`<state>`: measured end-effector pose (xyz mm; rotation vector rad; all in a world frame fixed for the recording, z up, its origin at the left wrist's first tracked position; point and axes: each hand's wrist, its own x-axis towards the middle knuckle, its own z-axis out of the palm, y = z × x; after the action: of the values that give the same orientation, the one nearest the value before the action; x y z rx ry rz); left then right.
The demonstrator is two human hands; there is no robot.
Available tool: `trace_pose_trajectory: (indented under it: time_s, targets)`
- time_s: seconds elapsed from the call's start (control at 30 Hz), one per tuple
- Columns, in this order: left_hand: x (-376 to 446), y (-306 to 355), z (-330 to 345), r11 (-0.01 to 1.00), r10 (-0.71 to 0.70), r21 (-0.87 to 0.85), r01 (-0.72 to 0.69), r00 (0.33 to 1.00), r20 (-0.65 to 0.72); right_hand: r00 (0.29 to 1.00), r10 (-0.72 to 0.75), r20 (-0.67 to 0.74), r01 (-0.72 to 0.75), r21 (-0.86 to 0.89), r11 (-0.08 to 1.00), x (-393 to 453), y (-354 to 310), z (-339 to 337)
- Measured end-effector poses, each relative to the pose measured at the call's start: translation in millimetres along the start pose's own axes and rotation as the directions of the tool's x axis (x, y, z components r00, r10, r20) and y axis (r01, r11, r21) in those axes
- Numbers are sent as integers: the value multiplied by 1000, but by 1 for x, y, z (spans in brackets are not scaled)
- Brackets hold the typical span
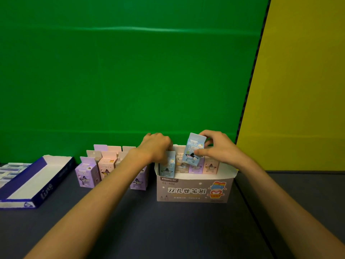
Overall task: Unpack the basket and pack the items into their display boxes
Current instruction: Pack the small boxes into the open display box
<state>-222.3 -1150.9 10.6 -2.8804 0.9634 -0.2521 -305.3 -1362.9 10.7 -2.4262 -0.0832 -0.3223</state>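
A grey-lilac display box (pixel 194 189) with printed characters stands on the dark table, holding several small sharpener packs. My left hand (pixel 155 146) reaches into its left end and grips the top of a blue pack (pixel 167 165) standing inside. My right hand (pixel 218 146) pinches another blue pack (pixel 194 149), held tilted just above the row of packs. More purple and pink packs (pixel 104 167) stand in a cluster on the table left of the box, partly hidden by my left forearm.
A blue and white open tray box (pixel 35 182) lies at the far left, with blue-striped items (pixel 11 171) beside it. A green backdrop rises behind the table and a yellow panel stands at the right.
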Motion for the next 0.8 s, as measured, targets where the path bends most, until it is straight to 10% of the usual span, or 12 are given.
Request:
trace_pose_trajectory:
  time_s: [0.3, 0.8]
  targets:
    - [4, -3, 17, 994, -23, 108, 28, 999, -49, 999, 12, 46, -10, -38, 999, 4, -11, 21]
    - [-55, -71, 2, 959, -103, -282, 10, 942, -318, 978, 5, 209, 10, -72, 997, 1, -43, 45]
